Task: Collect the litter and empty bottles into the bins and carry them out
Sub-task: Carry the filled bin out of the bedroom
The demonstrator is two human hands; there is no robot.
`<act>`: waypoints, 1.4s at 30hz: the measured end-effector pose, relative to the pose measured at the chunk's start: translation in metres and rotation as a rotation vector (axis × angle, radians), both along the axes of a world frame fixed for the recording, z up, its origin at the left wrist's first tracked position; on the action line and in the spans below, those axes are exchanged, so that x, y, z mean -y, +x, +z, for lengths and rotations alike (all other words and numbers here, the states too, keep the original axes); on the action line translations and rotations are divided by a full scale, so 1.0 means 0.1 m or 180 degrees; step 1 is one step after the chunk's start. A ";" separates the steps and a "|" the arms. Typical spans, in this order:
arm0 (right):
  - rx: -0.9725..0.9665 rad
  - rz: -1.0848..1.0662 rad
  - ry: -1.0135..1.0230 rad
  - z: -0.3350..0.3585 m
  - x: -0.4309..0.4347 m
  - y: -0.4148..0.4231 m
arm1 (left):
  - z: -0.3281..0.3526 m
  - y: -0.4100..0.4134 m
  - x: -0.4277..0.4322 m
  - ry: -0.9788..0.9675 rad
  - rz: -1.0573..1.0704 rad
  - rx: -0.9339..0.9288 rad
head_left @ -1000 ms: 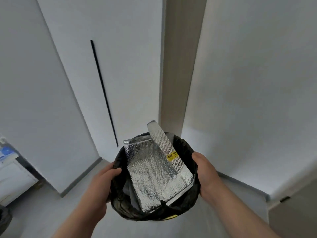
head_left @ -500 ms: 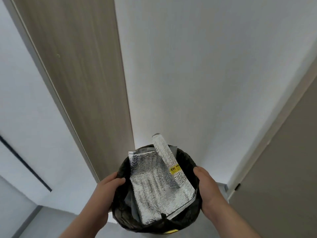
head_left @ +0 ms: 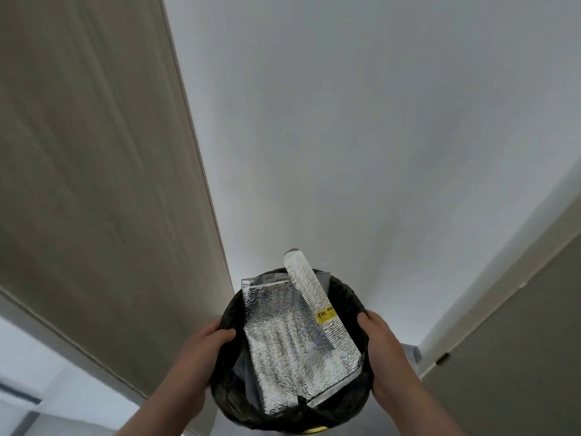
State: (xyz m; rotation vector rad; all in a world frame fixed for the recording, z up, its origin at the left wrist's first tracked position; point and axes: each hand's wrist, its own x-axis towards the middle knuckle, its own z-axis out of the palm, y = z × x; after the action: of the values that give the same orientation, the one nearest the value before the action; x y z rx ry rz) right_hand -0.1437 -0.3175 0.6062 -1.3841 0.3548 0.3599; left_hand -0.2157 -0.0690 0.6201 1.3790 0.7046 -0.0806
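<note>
I carry a round bin lined with a black bag [head_left: 352,297] in front of me, low in the head view. My left hand [head_left: 201,354] grips its left rim, thumb over the edge. My right hand [head_left: 382,347] grips the right rim the same way. Out of the bin sticks a crumpled silver foil insulated bag [head_left: 283,347] with a folded flap and a small yellow label [head_left: 326,317]. What lies under the foil bag is hidden.
A wood-grain panel [head_left: 94,171] rises on the left. A white wall [head_left: 361,136] stands straight ahead. A beige door [head_left: 518,357] with a small dark fitting [head_left: 442,359] is on the right. A bit of pale floor [head_left: 72,413] shows at lower left.
The view has swung to the right: the white wall with the black line has left the frame, the wood panel has shifted left, the beige door has appeared. Both hands keep their grip on the bin.
</note>
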 end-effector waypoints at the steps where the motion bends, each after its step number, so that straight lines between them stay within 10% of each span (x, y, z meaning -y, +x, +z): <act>1: -0.0021 0.0002 -0.0046 -0.07 -0.06 0.14 | -0.07 0.15 -0.07 0.0019 -0.0022 -0.0037; 42: -0.1247 0.0948 -0.0624 -6.34 -1.15 2.48 | -6.45 2.64 -1.00 0.0099 0.0510 -0.1333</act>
State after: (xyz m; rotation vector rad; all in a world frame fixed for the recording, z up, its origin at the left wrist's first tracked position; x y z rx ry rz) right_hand 0.1041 -0.2028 -0.0280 -1.5612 0.5163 0.8675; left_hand 0.0482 0.0305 -0.0245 1.3434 1.1673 -0.2368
